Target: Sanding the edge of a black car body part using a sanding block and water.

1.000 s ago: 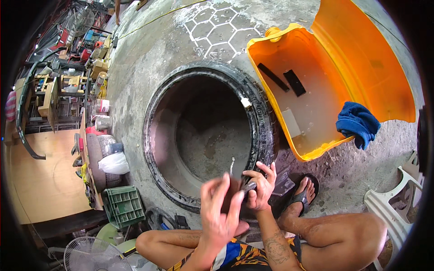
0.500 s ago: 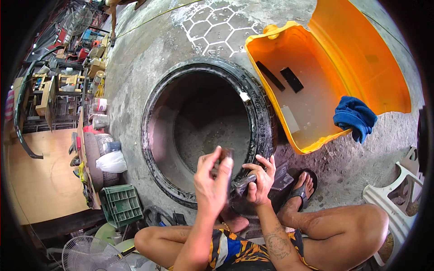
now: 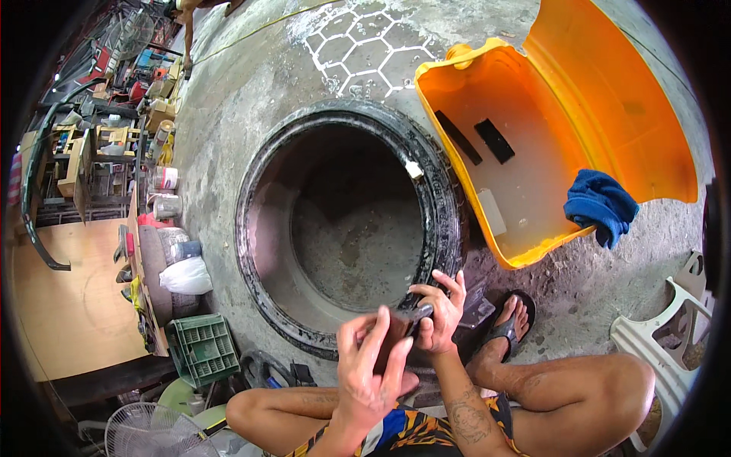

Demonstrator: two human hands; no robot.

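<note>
My left hand is closed on a flat dark brown piece, pinched between thumb and fingers. Its far edge meets a dark glossy part in my right hand, whose thumb and lower fingers grip it while the upper fingers extend. What kind of part this is I cannot make out, as the fingers cover much of it. Both hands are over the near right rim of a black tire lying on its side. A small white piece sits on the tire's far right rim.
Right of the tire, a cut-open orange plastic container holds cloudy water with a black block and a dark strip. A blue cloth hangs over its edge. A green crate and white plastic chair flank me.
My left hand has come down and turned, bringing the brown piece against the part in my right hand. The right hand has moved only slightly.
</note>
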